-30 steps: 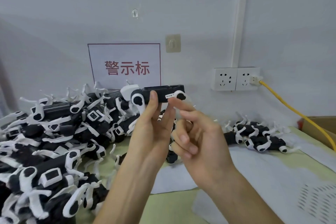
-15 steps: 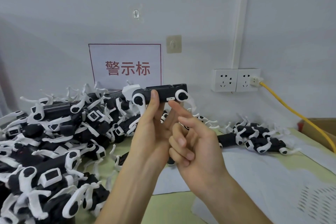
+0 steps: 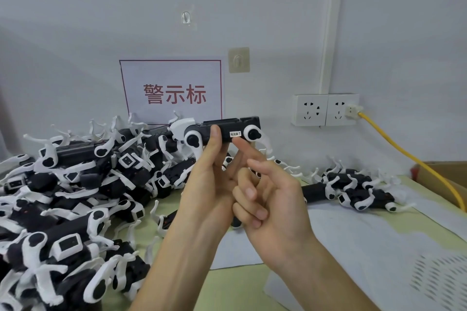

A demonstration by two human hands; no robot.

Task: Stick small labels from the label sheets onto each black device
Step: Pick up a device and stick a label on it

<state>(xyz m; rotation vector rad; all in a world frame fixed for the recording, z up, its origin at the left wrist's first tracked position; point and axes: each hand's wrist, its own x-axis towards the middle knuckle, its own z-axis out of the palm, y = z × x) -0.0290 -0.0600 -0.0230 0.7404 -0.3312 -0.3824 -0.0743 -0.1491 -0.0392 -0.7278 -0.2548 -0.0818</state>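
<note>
My left hand (image 3: 209, 184) holds a black device (image 3: 227, 127) with white joints up in front of the wall, thumb on its front face. A small white label (image 3: 235, 134) is stuck on the device near its right wheel. The straight index fingertip of my right hand (image 3: 273, 199) touches the device's lower edge just under the label; the other fingers are curled and hold nothing. White label sheets (image 3: 366, 235) lie flat on the table below.
A large pile of black-and-white devices (image 3: 75, 184) fills the left of the table; a smaller group (image 3: 358, 189) lies at the right. The wall carries a sign (image 3: 171, 91) and sockets (image 3: 326, 110) with a yellow cable (image 3: 404, 154). A cardboard box (image 3: 444, 174) stands far right.
My right thumb and index finger have come off the label, which now shows. The right hand dropped slightly, leaving only the index fingertip under it. My left hand keeps the device raised.
</note>
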